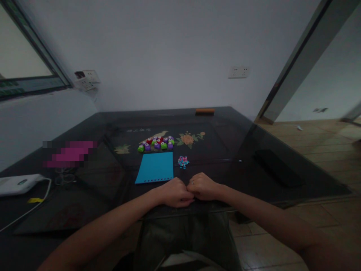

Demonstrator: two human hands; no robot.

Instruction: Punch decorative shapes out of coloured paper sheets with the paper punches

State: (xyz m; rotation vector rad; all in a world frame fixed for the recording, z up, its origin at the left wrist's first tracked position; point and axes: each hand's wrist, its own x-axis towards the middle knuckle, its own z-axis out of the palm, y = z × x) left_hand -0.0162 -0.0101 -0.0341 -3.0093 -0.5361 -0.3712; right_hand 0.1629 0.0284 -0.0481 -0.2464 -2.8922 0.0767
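Note:
My left hand (177,192) and my right hand (203,186) rest at the table's front edge, both closed into fists and touching each other. A ring sits on a finger of the right hand, and no object shows in either fist. Just beyond the left hand lies a blue sheet (156,167) with a row of punched holes along its near edge. To the right of the sheet is a small heap of pink, white and blue bits (183,162), too small to name. Behind the sheet, several green, purple and red one-eyed toy figures (156,143) stand grouped together.
The dark glossy table (225,150) carries printed flowers and a bird. A black flat object (278,167) lies at the right, an orange-brown block (205,111) at the back. On the left are a white device (21,184) with a cable and a blurred pink item (73,152).

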